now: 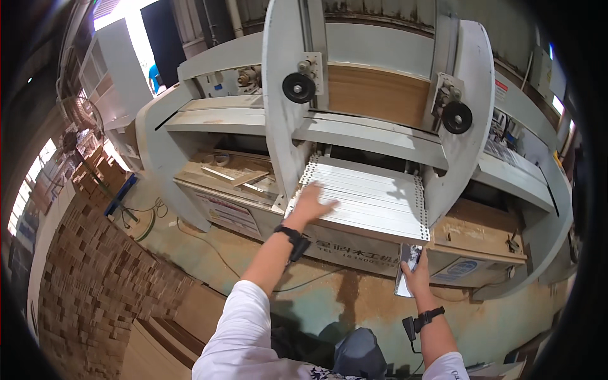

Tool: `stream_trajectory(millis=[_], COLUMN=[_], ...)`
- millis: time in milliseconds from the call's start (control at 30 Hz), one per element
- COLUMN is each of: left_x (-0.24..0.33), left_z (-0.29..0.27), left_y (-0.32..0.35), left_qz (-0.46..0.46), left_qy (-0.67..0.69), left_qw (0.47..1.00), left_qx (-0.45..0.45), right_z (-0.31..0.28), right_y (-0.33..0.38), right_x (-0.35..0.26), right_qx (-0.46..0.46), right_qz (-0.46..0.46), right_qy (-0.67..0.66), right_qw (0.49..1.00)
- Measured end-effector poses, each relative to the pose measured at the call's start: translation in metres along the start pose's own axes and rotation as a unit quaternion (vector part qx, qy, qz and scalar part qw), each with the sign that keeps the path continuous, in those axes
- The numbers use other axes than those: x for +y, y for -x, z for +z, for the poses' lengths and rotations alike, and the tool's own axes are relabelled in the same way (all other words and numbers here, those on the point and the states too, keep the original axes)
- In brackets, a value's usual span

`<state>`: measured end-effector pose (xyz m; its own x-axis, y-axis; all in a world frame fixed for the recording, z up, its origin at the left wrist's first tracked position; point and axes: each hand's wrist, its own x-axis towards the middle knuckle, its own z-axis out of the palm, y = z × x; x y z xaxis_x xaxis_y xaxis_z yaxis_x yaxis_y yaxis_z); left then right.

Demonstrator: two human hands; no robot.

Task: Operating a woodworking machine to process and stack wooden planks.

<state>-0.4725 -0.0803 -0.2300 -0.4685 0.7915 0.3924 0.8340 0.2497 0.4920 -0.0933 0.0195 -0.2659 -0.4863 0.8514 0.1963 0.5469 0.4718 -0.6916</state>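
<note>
Several white strips (370, 199) lie side by side between the two upright plates of a large white machine, with rows of small holes along their left and right ends. At their front left corner is my left hand (309, 206), open, its thumb and fingers spread over the strip ends; I cannot tell whether it touches them. Below the front right corner, my right hand (416, 277) is closed on a narrow flat piece (401, 285), whitish and grey with a dark patterned upper part. Its exact kind does not show.
Black handwheels (298, 87) are mounted on the machine's curved upright plates (282, 114). Loose wooden slats (250, 178) lie on the left shelf. Stacked wood blocks (107, 272) fill the left side, near a standing fan (81, 120). Cables (209, 244) run across the floor.
</note>
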Motion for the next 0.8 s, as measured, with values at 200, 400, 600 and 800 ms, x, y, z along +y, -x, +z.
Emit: stream_trajectory(millis=[200, 400, 600, 800], left_x=[-0.034, -0.041, 0.025, 0.071], left_z=[-0.018, -0.009, -0.026, 0.006], left_y=[-0.002, 0.017, 0.022, 0.001], left_qz=[-0.192, -0.217, -0.201, 0.213], left_qy=[0.130, 0.171, 0.123, -0.105], left_qw=[0.972, 0.959, 0.972, 0.944], left_qx=[0.030, 0.068, 0.024, -0.230], right_z=[-0.009, -0.006, -0.014, 0.004], right_y=[0.003, 0.006, 0.004, 0.001], right_x=[-0.003, -0.011, 0.013, 0.004], right_qx=[-0.002, -0.004, 0.020, 0.023], right_qz=[0.004, -0.008, 0.014, -0.009], right_qy=[-0.011, 0.006, 0.027, 0.015], right_qw=[1.000, 1.000, 0.999, 1.000])
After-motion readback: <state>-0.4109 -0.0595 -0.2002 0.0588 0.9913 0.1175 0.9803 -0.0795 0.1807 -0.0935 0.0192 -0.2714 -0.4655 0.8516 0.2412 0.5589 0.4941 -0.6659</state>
